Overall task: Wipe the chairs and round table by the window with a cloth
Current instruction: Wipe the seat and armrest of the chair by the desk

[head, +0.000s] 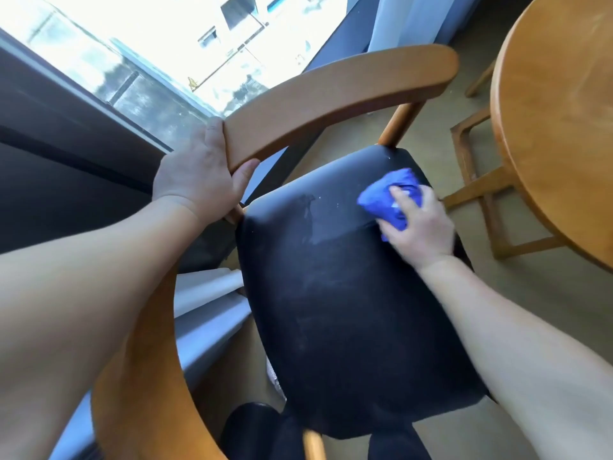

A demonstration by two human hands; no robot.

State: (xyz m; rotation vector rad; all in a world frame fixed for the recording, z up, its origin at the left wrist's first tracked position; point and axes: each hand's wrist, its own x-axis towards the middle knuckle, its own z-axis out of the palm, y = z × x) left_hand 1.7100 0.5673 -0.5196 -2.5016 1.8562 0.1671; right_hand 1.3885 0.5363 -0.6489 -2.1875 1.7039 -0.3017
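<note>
A wooden chair with a black padded seat [348, 310] fills the middle of the head view. My left hand [199, 174] grips its curved wooden backrest rail [331, 97] at the left end. My right hand [421, 227] presses a bunched blue cloth [384, 197] onto the far right part of the seat. A damp streak shows on the seat just left of the cloth. The round wooden table [557, 127] stands at the right edge, partly cut off.
A bright window [185, 44] with a dark sill runs along the left and top. The table's wooden legs and braces [481, 194] stand on the beige floor right of the chair. My dark-clothed legs [258, 433] show at the bottom.
</note>
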